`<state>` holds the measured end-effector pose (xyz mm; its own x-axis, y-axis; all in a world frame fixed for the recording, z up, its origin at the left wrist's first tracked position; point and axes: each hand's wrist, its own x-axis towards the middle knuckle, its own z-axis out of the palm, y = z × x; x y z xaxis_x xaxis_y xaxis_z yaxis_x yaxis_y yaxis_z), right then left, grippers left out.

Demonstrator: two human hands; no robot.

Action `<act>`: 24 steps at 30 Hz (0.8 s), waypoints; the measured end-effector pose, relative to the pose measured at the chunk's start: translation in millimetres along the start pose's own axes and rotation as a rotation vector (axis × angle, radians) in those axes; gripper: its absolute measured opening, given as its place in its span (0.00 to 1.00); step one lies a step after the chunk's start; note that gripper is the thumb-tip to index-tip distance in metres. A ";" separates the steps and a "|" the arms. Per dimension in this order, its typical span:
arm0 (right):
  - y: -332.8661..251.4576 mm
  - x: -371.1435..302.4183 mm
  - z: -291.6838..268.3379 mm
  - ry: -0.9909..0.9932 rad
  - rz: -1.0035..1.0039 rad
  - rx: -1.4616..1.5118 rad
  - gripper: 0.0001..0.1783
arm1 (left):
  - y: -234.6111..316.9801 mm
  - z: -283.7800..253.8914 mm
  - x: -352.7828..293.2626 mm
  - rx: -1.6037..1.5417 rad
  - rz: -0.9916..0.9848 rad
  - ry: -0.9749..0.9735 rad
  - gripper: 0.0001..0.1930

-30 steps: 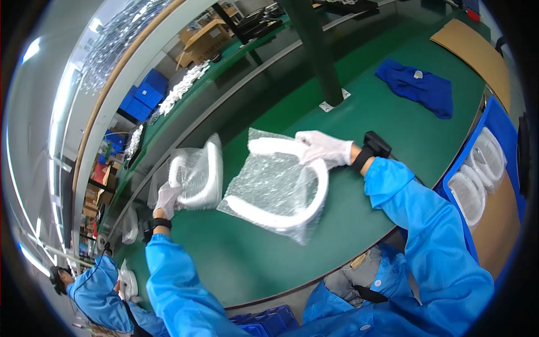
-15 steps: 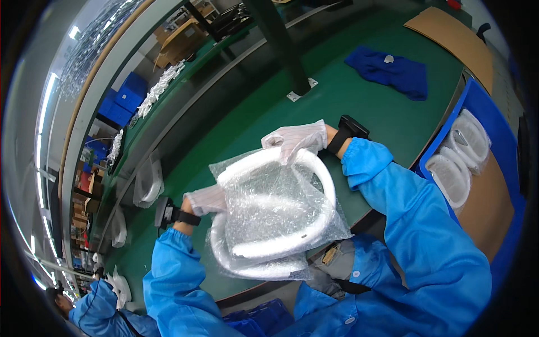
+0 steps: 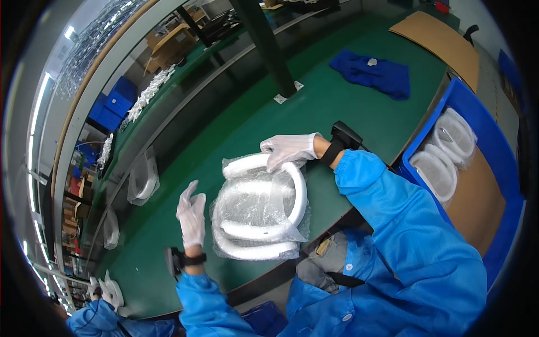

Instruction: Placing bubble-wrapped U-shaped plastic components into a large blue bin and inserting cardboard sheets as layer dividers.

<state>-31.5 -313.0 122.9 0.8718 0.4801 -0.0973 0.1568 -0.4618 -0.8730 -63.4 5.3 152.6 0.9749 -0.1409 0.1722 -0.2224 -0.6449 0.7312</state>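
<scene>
Two white, curved, tube-like parts in clear plastic bags lie one over the other in front of me. The upper bagged white curved part (image 3: 300,194) covers much of the lower bagged part (image 3: 252,251), whose rim shows along the near and left sides. My right hand (image 3: 291,150), in a white glove, grips the upper one at its far edge, fingers bent over the tube. Off to the left of the pair, my gloved left hand (image 3: 192,216) is raised and holds nothing, its thumb and fingers apart.
A green work surface (image 3: 331,129) carries a dark blue cloth (image 3: 373,73) and a dark post (image 3: 269,50). To the right, a blue bin (image 3: 412,154) holds bagged white parts (image 3: 432,171). More bagged parts (image 3: 145,178) lie left. A co-worker's blue sleeve (image 3: 101,320) shows lower left.
My left hand has let go of the bagged parts and drawn away to the left, opening. The pair has come down a little onto the surface, my right hand still on the upper one.
</scene>
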 end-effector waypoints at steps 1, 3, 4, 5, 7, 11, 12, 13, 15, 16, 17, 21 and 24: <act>0.1 1.2 7.6 0.033 -0.036 -0.110 0.24 | 3.2 5.6 -20.9 0.145 0.133 0.141 0.25; -2.1 -0.3 12.2 0.076 -0.072 -0.177 0.27 | 18.7 17.3 -52.9 0.278 0.303 -0.008 0.33; -1.4 -0.2 15.5 0.103 -0.118 -0.242 0.30 | 31.0 27.7 -66.7 0.565 0.295 -0.033 0.33; 0.5 -2.1 19.2 0.105 -0.103 -0.246 0.30 | 37.6 36.2 -75.6 0.851 0.287 -0.058 0.34; 0.4 -7.1 28.0 0.277 -0.144 -0.356 0.33 | 21.9 37.0 -73.7 0.754 0.270 -0.086 0.35; -10.8 -22.6 39.3 0.505 -0.028 -0.665 0.30 | 23.0 36.2 -76.1 0.711 0.232 -0.126 0.36; -16.4 -22.9 40.3 0.578 -0.022 -0.706 0.34 | 25.7 37.6 -77.0 0.724 0.202 -0.139 0.37; -30.4 -22.9 41.7 0.580 -0.025 -0.712 0.34 | 27.6 37.9 -76.4 0.738 0.176 -0.151 0.38; -59.2 -22.4 53.6 0.583 -0.186 -0.803 0.38 | 23.3 37.7 -80.4 0.729 0.167 -0.065 0.39; -52.2 -21.1 58.3 0.545 -0.268 -0.818 0.43 | 25.9 40.4 -83.0 0.714 0.175 0.011 0.40; -48.6 -17.8 61.8 0.415 -0.140 -0.878 0.44 | 34.1 42.5 -88.7 0.703 0.187 0.011 0.40; -36.1 -4.6 70.7 0.385 -0.121 -0.762 0.46 | 50.0 49.2 -143.5 0.519 0.043 0.693 0.38; -44.6 4.4 53.9 0.251 -0.075 -0.638 0.46 | 36.6 66.8 -179.8 0.212 -0.070 0.665 0.38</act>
<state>-59.7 -250.1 135.6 0.9168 0.3763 0.1334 0.3966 -0.8195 -0.4137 -246.3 -43.1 104.3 0.7599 0.3525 0.5461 -0.0869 -0.7776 0.6227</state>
